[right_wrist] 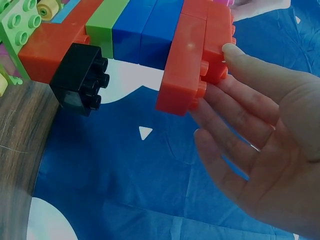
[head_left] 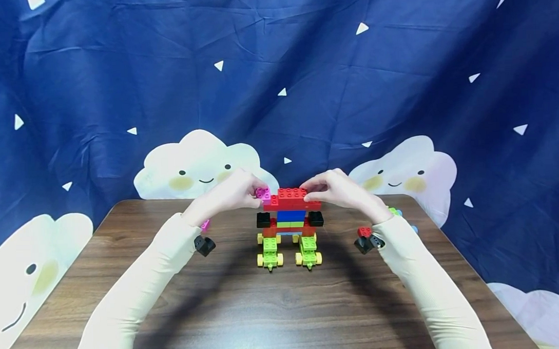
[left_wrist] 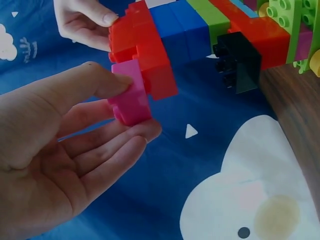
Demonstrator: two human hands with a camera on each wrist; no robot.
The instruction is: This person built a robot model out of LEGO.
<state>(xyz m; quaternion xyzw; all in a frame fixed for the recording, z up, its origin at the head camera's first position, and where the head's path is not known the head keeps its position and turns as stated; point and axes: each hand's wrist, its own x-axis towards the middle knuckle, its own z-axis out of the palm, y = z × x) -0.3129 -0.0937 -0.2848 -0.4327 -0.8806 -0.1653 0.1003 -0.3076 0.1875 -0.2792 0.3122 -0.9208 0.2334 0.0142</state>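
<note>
A figure of toy building bricks stands upright on the wooden table, on two green wheeled bases (head_left: 269, 245). Above them are red bricks, a green layer, blue bricks (head_left: 291, 216) and a wide red top, with a black brick (head_left: 263, 219) jutting out at each side. My left hand (head_left: 239, 190) pinches a pink brick (left_wrist: 134, 97) between thumb and fingers, at the left end of the red top. On the opposite side, my right hand (head_left: 332, 187) holds the upper red brick (head_left: 292, 193) by its right end, thumb on the studded side and fingertips behind.
Another pink brick (head_left: 205, 225) lies on the table (head_left: 247, 309) by the left wrist, partly hidden. A loose red brick (head_left: 364, 231) and some green and blue pieces (head_left: 394, 211) sit near the right forearm. Behind the table hangs a blue cloth (head_left: 305, 107) with clouds.
</note>
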